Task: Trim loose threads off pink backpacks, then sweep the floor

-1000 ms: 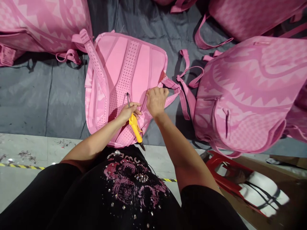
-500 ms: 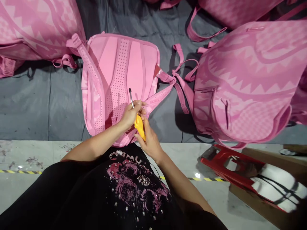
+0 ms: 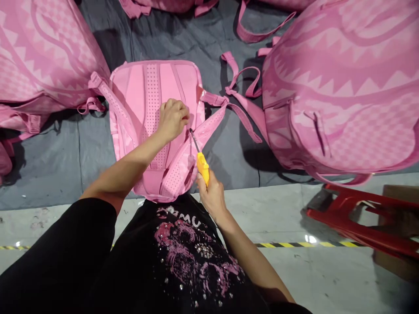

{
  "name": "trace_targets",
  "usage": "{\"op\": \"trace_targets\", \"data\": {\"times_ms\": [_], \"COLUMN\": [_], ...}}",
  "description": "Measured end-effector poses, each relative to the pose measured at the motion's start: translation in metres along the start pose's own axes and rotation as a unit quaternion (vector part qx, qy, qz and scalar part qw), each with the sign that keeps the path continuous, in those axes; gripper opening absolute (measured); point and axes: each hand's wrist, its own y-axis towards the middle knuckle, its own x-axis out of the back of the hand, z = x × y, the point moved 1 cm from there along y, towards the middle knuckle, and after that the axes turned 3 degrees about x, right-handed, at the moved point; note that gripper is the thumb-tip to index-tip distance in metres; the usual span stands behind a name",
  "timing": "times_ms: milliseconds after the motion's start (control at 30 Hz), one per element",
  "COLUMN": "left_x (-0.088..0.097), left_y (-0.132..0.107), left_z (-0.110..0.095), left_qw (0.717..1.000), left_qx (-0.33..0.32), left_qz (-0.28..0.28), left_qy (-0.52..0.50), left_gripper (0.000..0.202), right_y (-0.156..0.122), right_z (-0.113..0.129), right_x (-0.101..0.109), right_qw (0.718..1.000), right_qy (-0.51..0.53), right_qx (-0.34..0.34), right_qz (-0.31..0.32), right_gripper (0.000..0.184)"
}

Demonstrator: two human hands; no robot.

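Left hand [image 3: 174, 117]: over pink backpack [image 3: 152, 109], fingers curled (grip unclear)
Right hand [image 3: 212, 192]: gripping yellow lighter [image 3: 203, 165], beside pink backpack

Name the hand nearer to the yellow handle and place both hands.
Right. The right hand grips the lower end of the yellow handle; the left hand is over the pink backpack, beyond the tool's dark tip.

Four-plus backpacks [image 3: 152, 98], two hands [image 3: 212, 191], one yellow tool [image 3: 202, 165]
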Motion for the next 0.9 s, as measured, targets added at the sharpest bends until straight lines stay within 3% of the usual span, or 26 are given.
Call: {"op": "trace_targets", "data": {"times_ms": [233, 433, 567, 733, 900], "left_x": [-0.012, -0.025, -0.033, -0.021, 0.000], "left_y": [-0.006, -0.009, -0.006, -0.008, 0.004], "left_z": [-0.004, -0.004, -0.004, 0.002, 0.010], "left_qw": [1.000, 0.999, 0.999, 0.998, 1.000], "left_qx": [0.001, 0.030, 0.041, -0.026, 0.006], "left_qz": [-0.014, -0.041, -0.022, 0.054, -0.013], "left_qy": [0.024, -0.014, -0.018, -0.025, -0.016], "left_gripper": [0.021, 0.027, 0.023, 0.015, 0.026], "right_y": [0.000, 0.001, 0.002, 0.004, 0.007], "right_z": [-0.003, -0.004, -0.004, -0.004, -0.005], "right_x": [-0.003, -0.006, -0.007, -0.004, -0.002], "right_qw": [1.000, 1.000, 1.000, 1.000, 1.000], "right_qy": [-0.004, 0.006, 0.011, -0.002, -0.018], "right_qx": [0.007, -0.004, -0.005, -0.007, 0.003], "right_qz": [-0.012, -0.007, -0.007, -0.013, -0.016], "right_gripper": [0.048, 0.048, 0.048, 0.049, 0.049]}}
